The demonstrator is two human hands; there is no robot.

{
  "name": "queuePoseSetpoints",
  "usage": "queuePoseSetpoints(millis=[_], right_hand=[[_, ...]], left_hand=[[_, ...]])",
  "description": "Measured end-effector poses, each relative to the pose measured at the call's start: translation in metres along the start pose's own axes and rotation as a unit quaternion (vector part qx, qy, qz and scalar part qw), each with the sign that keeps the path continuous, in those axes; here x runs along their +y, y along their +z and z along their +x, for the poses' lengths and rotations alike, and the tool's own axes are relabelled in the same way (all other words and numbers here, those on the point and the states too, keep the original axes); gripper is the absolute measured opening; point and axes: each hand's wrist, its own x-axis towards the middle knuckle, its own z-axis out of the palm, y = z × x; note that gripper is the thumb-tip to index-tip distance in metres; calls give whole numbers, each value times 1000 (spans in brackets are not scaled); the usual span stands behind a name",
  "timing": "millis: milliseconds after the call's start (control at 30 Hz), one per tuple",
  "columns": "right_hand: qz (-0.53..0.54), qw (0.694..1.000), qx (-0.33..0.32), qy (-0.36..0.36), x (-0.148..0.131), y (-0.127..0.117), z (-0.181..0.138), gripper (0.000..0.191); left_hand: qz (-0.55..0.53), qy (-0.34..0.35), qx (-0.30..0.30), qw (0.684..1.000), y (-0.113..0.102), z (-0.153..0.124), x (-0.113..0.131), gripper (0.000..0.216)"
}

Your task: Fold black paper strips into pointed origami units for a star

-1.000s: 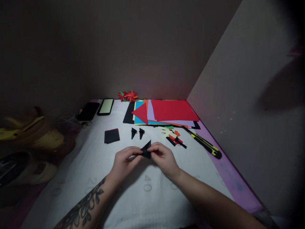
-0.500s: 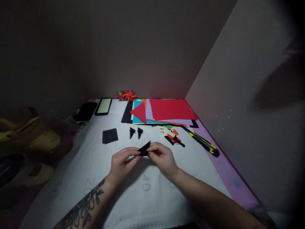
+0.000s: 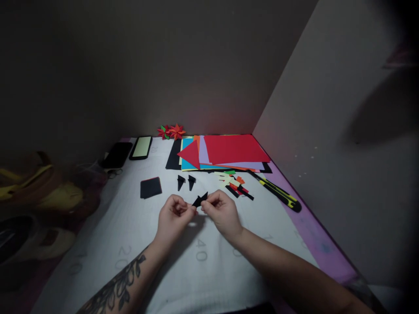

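A small folded piece of black paper (image 3: 200, 200) is held between my two hands, above the white marked cloth (image 3: 209, 279). My left hand (image 3: 175, 220) pinches its left end with thumb and fingers. On the other side, my right hand (image 3: 223, 213) grips the right end the same way. Just beyond my hands lie two folded black paper pieces (image 3: 186, 182), side by side. To their left rests a stack of dark paper squares (image 3: 151, 187) with reddish edges showing.
Coloured paper sheets (image 3: 235, 148) lie at the back, with a red paper triangle (image 3: 191, 155) on top. Paper strips (image 3: 234, 183) and a yellow-black utility knife (image 3: 278, 192) are at right. Two paper stars (image 3: 176, 131) stand by the wall; a phone (image 3: 141, 147) lies back left.
The folded black paper has turned and shows a different outline between my fingers. My left hand has shifted right, its fingers curling more. The right hand stays nearly in place.
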Motion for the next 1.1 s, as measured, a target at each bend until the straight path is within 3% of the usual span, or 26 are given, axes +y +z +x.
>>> queuePoseSetpoints(millis=[200, 367, 533, 633, 900, 1100], right_hand=[[69, 997, 16, 32, 3, 0, 3, 27], [77, 995, 40, 38, 5, -8, 13, 31], [3, 994, -83, 73, 9, -8, 8, 24], [-38, 987, -139, 71, 11, -5, 1, 23], [-19, 993, -103, 57, 8, 0, -2, 27], [-52, 988, -131, 60, 5, -1, -2, 26]], left_hand=[[19, -30, -41, 999, -5, 4, -2, 23], [28, -37, -40, 998, -12, 7, -4, 29], [41, -12, -66, 997, -11, 7, -7, 39], [63, -34, -99, 992, -10, 8, -9, 32], [135, -62, -151, 977, -10, 8, -11, 19], [142, -53, -163, 975, -12, 6, -10, 19]])
